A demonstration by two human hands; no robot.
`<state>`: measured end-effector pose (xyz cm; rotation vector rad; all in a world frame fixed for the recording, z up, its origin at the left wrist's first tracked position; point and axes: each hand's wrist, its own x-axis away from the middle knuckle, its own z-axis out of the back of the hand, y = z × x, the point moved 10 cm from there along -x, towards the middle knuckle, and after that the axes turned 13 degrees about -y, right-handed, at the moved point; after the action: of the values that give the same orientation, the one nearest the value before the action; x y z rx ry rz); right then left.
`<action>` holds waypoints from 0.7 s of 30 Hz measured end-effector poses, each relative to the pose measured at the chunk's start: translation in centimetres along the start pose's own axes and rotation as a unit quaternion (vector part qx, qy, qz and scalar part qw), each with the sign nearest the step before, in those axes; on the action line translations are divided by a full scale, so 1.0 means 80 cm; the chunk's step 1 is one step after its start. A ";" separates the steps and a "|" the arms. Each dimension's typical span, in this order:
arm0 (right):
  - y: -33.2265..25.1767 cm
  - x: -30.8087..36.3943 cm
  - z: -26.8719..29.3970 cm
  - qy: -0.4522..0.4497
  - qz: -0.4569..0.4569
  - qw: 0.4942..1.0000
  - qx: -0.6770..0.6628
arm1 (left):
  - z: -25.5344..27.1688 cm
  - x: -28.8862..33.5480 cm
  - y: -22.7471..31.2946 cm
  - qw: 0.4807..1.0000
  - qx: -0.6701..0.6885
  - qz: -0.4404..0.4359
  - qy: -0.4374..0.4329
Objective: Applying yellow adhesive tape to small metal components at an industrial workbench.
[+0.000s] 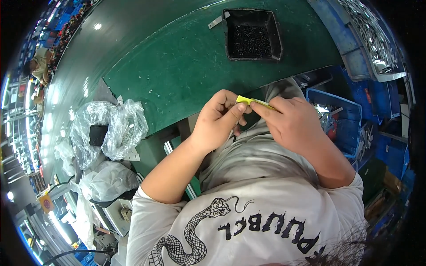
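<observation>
Both hands meet over my lap, close to the near edge of the green worktable (191,71). Between them is a small, narrow yellow piece (244,99); its exact kind I cannot make out. My left hand (219,117) pinches one end of it between thumb and forefinger, the other fingers curled below. On the other end, my right hand (290,119) is closed, its fingers covering much of the piece. A thin grey edge shows along the yellow part near the right fingers.
A black bin (253,37) of small dark parts stands at the table's far side. Clear plastic bags (108,128) lie to the left. At right are a blue crate (350,119) with metal pieces and a bin of long metal parts (377,48).
</observation>
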<state>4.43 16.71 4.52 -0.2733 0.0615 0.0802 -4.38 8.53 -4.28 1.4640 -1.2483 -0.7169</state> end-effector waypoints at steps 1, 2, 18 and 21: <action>0.000 0.000 0.000 0.000 0.000 1.000 -0.004 | 0.000 0.000 0.000 1.000 0.004 0.001 0.002; 0.000 0.000 0.001 0.000 0.001 1.000 -0.004 | 0.000 0.000 0.000 1.000 0.004 0.001 0.002; -0.002 0.001 -0.012 -0.010 -0.002 1.000 0.026 | 0.009 0.000 -0.014 0.993 -0.030 0.105 0.043; -0.003 0.001 -0.014 -0.021 -0.007 0.999 0.026 | 0.012 0.002 -0.013 0.987 -0.109 0.109 0.040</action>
<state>4.48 16.22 3.49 -0.2205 0.0202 0.0693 -4.84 7.96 -5.51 1.1481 -1.2054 -0.6193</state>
